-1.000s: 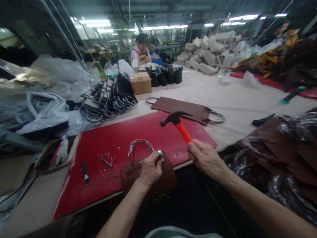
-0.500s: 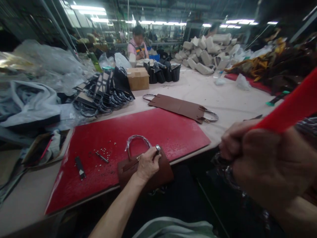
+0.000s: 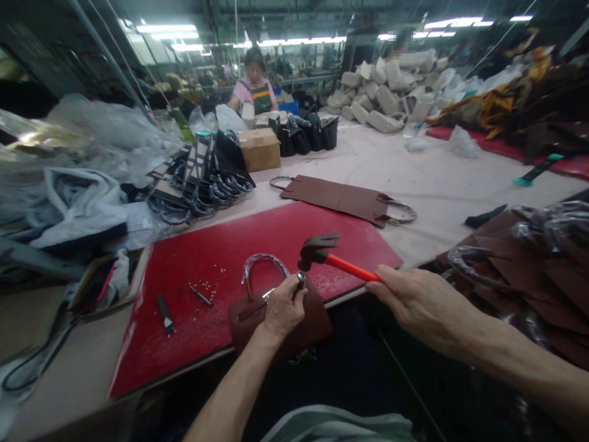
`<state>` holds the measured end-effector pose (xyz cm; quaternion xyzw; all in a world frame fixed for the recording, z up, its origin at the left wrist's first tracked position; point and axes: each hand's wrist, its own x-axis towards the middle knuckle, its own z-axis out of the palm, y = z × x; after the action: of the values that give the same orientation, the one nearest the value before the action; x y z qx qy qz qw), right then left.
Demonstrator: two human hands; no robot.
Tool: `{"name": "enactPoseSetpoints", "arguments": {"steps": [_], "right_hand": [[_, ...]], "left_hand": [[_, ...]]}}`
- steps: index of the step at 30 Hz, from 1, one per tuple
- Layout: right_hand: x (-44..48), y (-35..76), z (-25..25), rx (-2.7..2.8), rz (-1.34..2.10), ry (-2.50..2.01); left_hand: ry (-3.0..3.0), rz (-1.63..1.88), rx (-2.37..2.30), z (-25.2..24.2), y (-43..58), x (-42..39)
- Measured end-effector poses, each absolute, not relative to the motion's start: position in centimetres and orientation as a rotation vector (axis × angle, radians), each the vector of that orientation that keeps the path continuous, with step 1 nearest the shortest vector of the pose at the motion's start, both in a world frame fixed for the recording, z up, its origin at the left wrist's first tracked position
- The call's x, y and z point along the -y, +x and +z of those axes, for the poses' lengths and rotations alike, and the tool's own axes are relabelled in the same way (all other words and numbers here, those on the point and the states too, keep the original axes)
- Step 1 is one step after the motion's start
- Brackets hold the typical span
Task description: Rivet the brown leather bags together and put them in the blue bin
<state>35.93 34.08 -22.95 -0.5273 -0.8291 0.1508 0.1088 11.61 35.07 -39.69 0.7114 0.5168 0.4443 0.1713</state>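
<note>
Most of the silver metal tool is hidden by the left hand, in which it is pinched; only its rounded top is seen. Part of the brown leather bag is covered by the same hand, and its near side is lost in shadow. The bag is laid over the near edge of the flat red board on the pale table; its surface is smooth, and its arched handle is wrapped in clear plastic. The orange-handled claw hammer is gripped by the right hand; whether its dark head touches the tool cannot be made out.
</note>
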Motion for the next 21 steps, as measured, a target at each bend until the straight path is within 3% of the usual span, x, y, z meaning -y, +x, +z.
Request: {"name": "enactPoseSetpoints", "arguments": {"steps": [5,10,14,17,21], "right_hand": [[-38.4,36.4,-27.6,2.204,0.909,-1.610],[-42.0,34.6,-33.2,2.237,0.631,-1.804],[-40.9,31.5,-35.0,2.332,0.388,-1.400],[-39.7,29.3,-36.5,2.388,0.601,-1.037],[-39.4,28.5,-38.5,2.431,0.882,-0.969]], "left_hand": [[2.014,1.267,-1.443,-39.4,11.6,-35.1],[2.009,1.269,-1.403,-39.1,11.6,-35.2],[2.027,1.262,-1.411,-39.0,11.6,-35.1],[2.048,1.263,-1.413,-38.9,11.5,-34.9],[1.975,1.287,-1.387,-39.3,11.4,-34.9]]}}
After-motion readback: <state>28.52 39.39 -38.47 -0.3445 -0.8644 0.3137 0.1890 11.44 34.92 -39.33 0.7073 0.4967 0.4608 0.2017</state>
